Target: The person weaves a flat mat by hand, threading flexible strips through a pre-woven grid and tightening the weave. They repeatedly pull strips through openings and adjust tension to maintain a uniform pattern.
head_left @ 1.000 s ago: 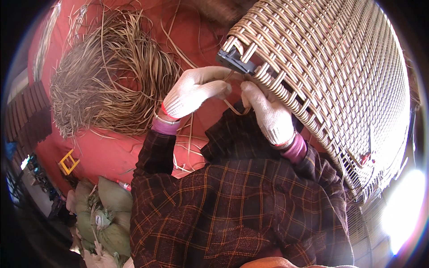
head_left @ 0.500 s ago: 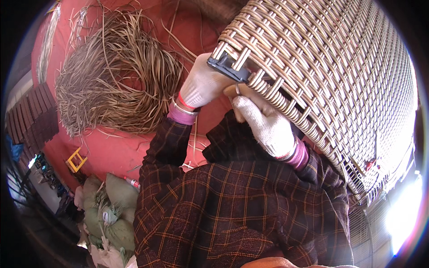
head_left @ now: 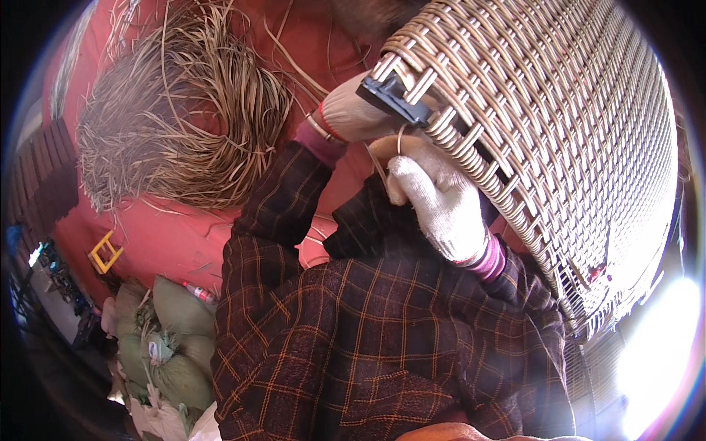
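Note:
A large woven rattan panel [head_left: 544, 132] in brown and tan tilts across the upper right, with a black corner piece [head_left: 393, 101] at its near-left corner. My left hand [head_left: 357, 110], in a white knit glove, reaches behind that corner; its fingers are hidden by the weave. Just below the panel's edge, my right hand [head_left: 445, 195], gloved too, is closed with the thumb against the curled fingers. A thin light strand of rattan [head_left: 400, 140] runs from the edge down into the right hand's grip.
A big loose coil of flat rattan strands [head_left: 198, 110] lies on the red cloth [head_left: 162, 242] at the left. Beyond the cloth's near edge are a yellow frame-shaped object [head_left: 105, 253] and stuffed green sacks [head_left: 184, 316]. Bright light glares at the lower right.
My left hand has slid right and farther behind the panel's corner. The corner has shifted slightly right and down. My right hand stays nearly in place, still closed.

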Motion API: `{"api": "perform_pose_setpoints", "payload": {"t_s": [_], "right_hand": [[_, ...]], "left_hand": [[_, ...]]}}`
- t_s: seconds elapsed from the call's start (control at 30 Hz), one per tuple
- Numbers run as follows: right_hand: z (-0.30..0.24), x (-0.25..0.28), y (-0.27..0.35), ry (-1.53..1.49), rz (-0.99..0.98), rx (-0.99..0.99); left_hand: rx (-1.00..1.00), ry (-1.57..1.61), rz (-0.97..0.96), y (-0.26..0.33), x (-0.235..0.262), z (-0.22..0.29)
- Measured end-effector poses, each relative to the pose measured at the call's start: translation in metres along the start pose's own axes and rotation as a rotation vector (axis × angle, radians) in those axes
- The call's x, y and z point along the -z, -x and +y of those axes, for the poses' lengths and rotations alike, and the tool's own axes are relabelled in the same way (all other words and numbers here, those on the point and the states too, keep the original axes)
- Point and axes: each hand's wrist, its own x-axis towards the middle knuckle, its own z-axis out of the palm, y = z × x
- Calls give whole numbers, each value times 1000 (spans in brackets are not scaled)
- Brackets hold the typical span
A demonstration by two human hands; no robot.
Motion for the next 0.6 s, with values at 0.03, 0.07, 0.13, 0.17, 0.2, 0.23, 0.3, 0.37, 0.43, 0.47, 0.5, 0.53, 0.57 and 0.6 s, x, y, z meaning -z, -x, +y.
{"api": "perform_pose_setpoints", "payload": {"t_s": [0.03, 0.07, 0.13, 0.17, 0.2, 0.23, 0.3, 0.37, 0.43, 0.47, 0.5, 0.53, 0.57, 0.6], "right_hand": [[-1, -1, 1, 80, 25, 33], [-1, -3, 1, 79, 30, 40], [-2, -6, 2, 61, 51, 54], [-2, -7, 3, 56, 64, 40], [-2, -8, 3, 49, 78, 27], [-1, -9, 3, 29, 91, 29], [-1, -10, 2, -24, 107, -15], [0, -11, 1, -68, 120, -21], [2, -12, 0, -90, 131, -4], [2, -13, -1, -90, 126, 3], [3, -14, -1, -90, 121, 11], [3, -15, -1, -93, 128, 13], [4, -16, -2, -94, 125, 15], [4, -17, -2, -100, 133, 11]], "left_hand": [[-14, 14, -40, -3, 0, -3], [35, 16, -68, -6, 0, -6], [-194, -147, -102, -11, 2, -10], [-291, -254, -110, -13, 2, -10], [-387, -363, -117, -16, 3, -9], [-481, -473, -123, -18, 4, -8], [-376, -379, -182, -20, 8, -1], [-577, -624, -157, -23, 13, 7], [-459, -599, -187, -21, 19, 14], [-399, -587, -199, -20, 22, 17], [-398, -601, -190, -19, 23, 18], [-401, -613, -180, -18, 24, 19], [-386, -621, -197, -17, 24, 20], [-352, -595, -185, -15, 24, 21]]}}
